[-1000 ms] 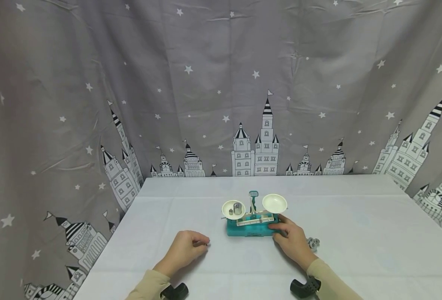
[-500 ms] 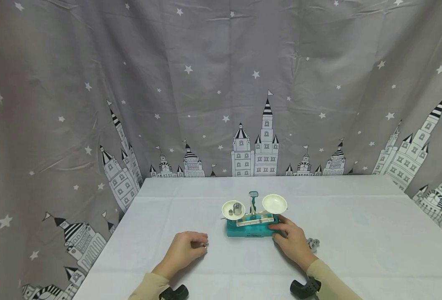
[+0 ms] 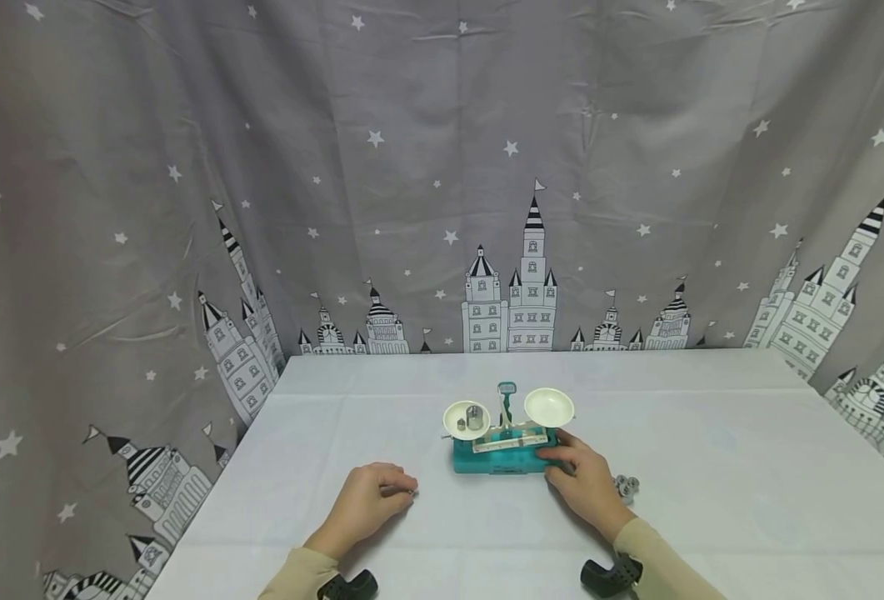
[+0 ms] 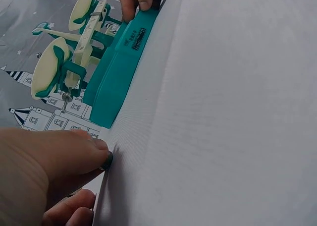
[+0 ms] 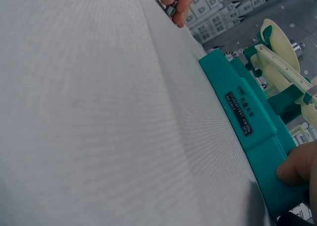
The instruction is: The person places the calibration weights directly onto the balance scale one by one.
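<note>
Our left hand pinches a small metal weight between thumb and fingertips, just above the table and near the balance's left end. Our right hand grips the right end of the teal balance base, thumb along its front.

Above that base we see two cream pans. The left pan holds two upright metal weights, a larger cylinder and a smaller one just beside it. The right pan sits higher, and the scaled beam slopes down to the left.

Farther right, a cluster of metal weights lies on the table right beside our right wrist, which partly covers it; that hand stands between cluster and balance. The white-covered table reaches back to a grey curtain printed with castles and stars.
</note>
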